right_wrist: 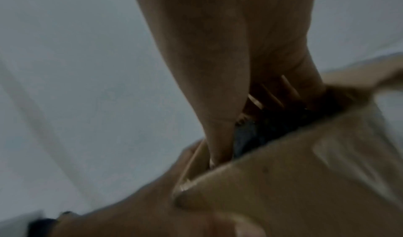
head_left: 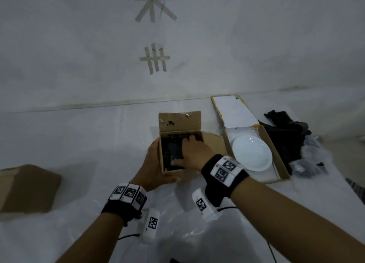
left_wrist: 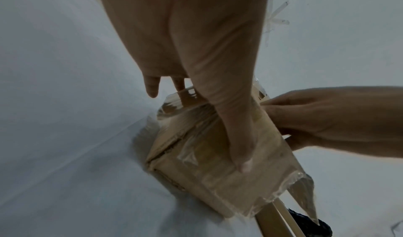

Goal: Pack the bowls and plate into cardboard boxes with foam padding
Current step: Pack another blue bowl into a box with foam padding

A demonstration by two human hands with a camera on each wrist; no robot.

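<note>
A small open cardboard box (head_left: 179, 122) stands at the table's middle, lined with dark foam (head_left: 171, 150). My left hand (head_left: 152, 168) grips its left wall and near corner, thumb laid along the taped side (left_wrist: 207, 180). My right hand (head_left: 191, 152) reaches into the box, fingers spread and pressing on the foam (right_wrist: 272, 127). No bowl shows inside. To the right, a white plate (head_left: 251, 153) lies in a flat open box (head_left: 275, 152) on white padding.
A closed cardboard box (head_left: 25, 187) sits at the left edge. A heap of dark foam and plastic wrap (head_left: 286, 136) lies right of the plate box, whose white lid (head_left: 233, 110) stands open. Behind is a white wall with tape marks (head_left: 155, 59).
</note>
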